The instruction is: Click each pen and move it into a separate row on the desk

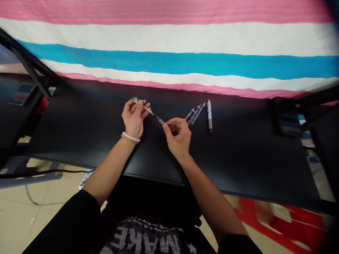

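My left hand (pixel 134 117) is closed round the clear barrel of a pen (pixel 148 110), held slanted over the black table (pixel 238 151). My right hand (pixel 178 137) pinches the pen's grey tip end between thumb and forefinger. A beaded bracelet (pixel 130 137) circles my left wrist. Just right of my right hand lie two or three dark pens (pixel 195 113) bunched together, and beside them a pen with a white and grey barrel (pixel 209 114).
A striped pink, white and blue cloth (pixel 169 49) hangs along the table's far edge. Black frame bars (pixel 29 63) stand at the left. A dark stand (pixel 288 121) sits at the right. A red plastic stool (pixel 286 222) and a cable (pixel 39 173) are on the floor.
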Demonstrator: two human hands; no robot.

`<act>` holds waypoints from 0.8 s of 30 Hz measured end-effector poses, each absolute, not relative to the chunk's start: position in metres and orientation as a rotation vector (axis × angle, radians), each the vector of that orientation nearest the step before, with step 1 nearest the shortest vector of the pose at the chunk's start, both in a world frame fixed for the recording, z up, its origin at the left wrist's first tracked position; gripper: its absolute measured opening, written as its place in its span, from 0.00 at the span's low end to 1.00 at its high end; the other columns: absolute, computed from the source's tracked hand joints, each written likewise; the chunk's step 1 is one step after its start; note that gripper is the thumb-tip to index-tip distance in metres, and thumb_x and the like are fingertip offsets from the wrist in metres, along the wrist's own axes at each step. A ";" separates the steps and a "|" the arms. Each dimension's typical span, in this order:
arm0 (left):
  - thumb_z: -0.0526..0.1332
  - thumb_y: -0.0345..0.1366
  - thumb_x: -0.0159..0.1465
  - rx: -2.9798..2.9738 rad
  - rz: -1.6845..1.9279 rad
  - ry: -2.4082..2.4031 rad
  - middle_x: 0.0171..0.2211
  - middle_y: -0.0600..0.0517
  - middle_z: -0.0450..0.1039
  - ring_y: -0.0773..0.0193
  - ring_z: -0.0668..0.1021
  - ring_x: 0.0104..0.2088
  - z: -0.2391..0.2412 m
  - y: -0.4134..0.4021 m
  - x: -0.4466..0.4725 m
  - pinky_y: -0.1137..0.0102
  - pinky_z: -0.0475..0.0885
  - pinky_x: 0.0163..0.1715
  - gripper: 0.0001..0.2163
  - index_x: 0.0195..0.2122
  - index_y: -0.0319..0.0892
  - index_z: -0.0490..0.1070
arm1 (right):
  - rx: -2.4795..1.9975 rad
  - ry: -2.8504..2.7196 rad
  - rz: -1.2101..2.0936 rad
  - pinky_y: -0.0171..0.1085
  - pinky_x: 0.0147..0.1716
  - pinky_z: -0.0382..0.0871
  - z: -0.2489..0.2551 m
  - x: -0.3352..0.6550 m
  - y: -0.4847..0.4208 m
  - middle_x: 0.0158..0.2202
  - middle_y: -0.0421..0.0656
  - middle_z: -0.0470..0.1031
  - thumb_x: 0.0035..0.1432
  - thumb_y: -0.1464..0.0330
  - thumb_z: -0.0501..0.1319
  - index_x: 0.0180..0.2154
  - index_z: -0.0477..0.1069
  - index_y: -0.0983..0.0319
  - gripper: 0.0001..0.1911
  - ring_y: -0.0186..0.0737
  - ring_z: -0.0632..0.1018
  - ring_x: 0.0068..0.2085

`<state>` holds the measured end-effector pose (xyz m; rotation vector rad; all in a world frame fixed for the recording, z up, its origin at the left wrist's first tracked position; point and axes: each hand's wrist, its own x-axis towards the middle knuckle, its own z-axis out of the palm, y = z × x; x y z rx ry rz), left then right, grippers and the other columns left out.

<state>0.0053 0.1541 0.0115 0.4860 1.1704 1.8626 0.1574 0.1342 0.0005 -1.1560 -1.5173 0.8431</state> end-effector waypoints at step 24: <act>0.68 0.34 0.62 0.460 1.711 1.141 0.36 0.52 0.79 0.62 0.84 0.38 0.014 0.150 0.020 0.62 0.78 0.46 0.10 0.40 0.44 0.67 | -1.151 -1.584 0.750 0.42 0.37 0.72 -0.003 0.158 0.133 0.37 0.40 0.75 0.59 0.63 0.65 0.47 0.63 0.55 0.16 0.39 0.75 0.34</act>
